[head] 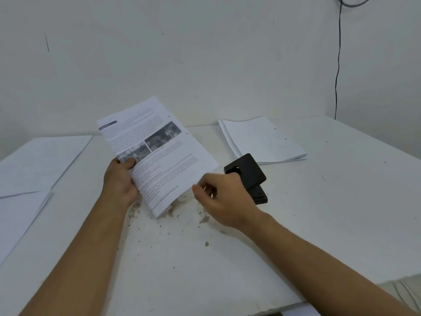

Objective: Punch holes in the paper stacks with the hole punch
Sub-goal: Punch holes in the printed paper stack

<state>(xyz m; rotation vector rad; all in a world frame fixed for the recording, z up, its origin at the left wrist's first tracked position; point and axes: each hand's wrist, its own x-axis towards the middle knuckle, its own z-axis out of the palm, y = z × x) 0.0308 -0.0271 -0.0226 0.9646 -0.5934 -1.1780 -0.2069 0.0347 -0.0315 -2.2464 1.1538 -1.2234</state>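
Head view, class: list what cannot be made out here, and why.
- Printed stack text: too small and blurred.
- Hole punch slot: behind right hand.
- Right hand's grasp: motion-blurred.
- Left papers: cut off by frame edge.
- Left hand fingers: under the stack.

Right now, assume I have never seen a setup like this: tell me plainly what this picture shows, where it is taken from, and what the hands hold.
There is no machine here: a person's two bare hands work at a white table. The one picture comes from a camera worn on the head, looking forward and down. The left hand grips a printed stack by its edge, lifted at a tilt. The right hand, fingers curled, is beside a black punch; what it holds, if anything, is unclear. More paper lies flat: a stack behind the punch and sheets at the left. Small specks dot the table near the hands.
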